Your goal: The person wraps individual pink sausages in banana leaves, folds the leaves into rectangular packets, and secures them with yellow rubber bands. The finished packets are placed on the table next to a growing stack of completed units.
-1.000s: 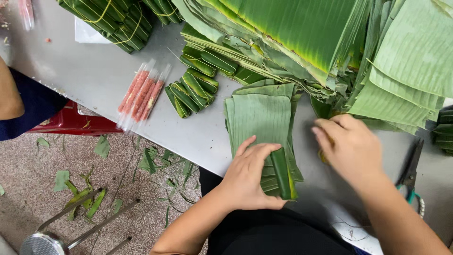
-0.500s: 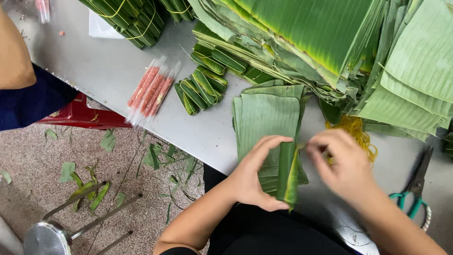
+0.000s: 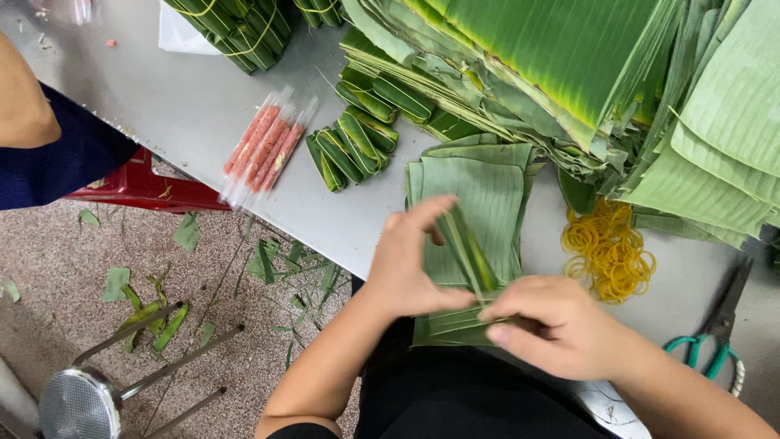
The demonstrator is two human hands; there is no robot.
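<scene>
On a grey steel table [image 3: 187,106] lies a stack of cut banana-leaf pieces [image 3: 479,195]. A narrow folded leaf strip [image 3: 465,248] stands tilted over the stack's near end. My left hand [image 3: 410,264] presses on the stack's left side with the thumb against the strip. Gripping the strip's lower end from the right is my right hand [image 3: 561,325]. Small leaf-wrapped rolls [image 3: 349,146] lie just left of the stack, beside pink sausage sticks in clear plastic [image 3: 264,146].
Large banana leaves [image 3: 569,57] are heaped at the back. Yellow rubber bands [image 3: 605,248] and green-handled scissors [image 3: 715,341] lie to the right. Another person's arm [image 3: 24,106] is at far left. A red stool [image 3: 138,187], a metal stool [image 3: 81,398] and leaf scraps are on the floor.
My right hand came down to the near end of the stack and took the strip's lower end, uncovering the rubber bands. The strip now stands folded between both hands.
</scene>
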